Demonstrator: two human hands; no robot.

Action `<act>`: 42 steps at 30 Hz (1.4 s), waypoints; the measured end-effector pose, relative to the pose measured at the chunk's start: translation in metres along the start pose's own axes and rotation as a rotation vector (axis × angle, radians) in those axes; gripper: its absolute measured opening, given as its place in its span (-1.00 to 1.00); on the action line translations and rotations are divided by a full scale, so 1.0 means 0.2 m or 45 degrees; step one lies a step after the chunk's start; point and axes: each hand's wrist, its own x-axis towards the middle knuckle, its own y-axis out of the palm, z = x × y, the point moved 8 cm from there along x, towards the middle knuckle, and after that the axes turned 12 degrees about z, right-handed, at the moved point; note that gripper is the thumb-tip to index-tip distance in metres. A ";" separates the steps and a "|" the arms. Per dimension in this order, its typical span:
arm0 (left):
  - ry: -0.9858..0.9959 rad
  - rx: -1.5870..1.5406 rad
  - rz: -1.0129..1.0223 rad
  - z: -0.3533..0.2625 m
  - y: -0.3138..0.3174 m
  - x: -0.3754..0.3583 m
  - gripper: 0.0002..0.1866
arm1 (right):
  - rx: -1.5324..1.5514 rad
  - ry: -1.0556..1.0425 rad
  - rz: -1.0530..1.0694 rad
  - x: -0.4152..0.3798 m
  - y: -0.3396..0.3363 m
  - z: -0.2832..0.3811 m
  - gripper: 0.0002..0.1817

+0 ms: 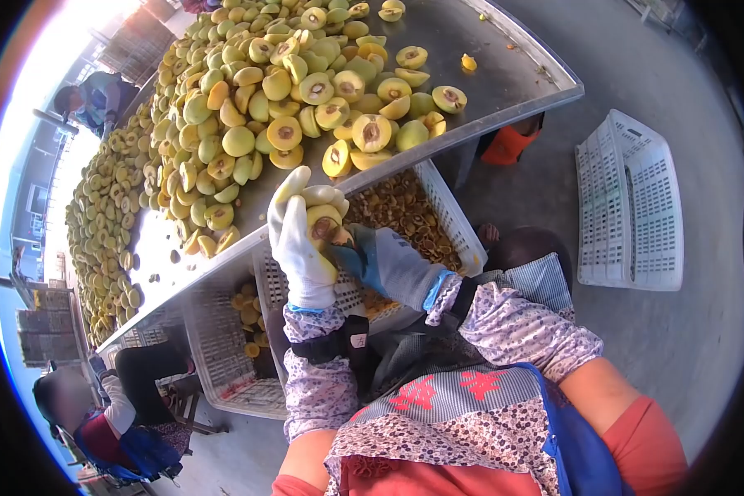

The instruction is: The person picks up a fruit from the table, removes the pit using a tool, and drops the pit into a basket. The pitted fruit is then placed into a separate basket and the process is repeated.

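My left hand (291, 240), in a white glove, holds a halved yellow peach (324, 221) with its cut face showing a brown stone area. Close against that fruit is my right hand (380, 260) in a blue-grey glove, its fingers curled in at the cut side. Whatever the right fingers grip is hidden. Both hands are just off the metal table's (504, 120) near edge, above a white crate (459, 227) of brown peach stones (397, 207). On the table lies a large heap of peach halves (240, 140), many with stones in them.
Left of the stone crate is another crate (215, 351) with some peach halves (250, 314). A white basket (632, 207) stands on the floor at right. An orange-red container (511, 145) sits under the table. One person (136, 422) sits at lower left; another (99, 99) works across the table.
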 end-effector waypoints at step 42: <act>-0.356 0.101 0.351 0.11 0.00 0.02 -0.60 | 1.093 0.236 0.759 -0.12 0.25 -0.01 -0.44</act>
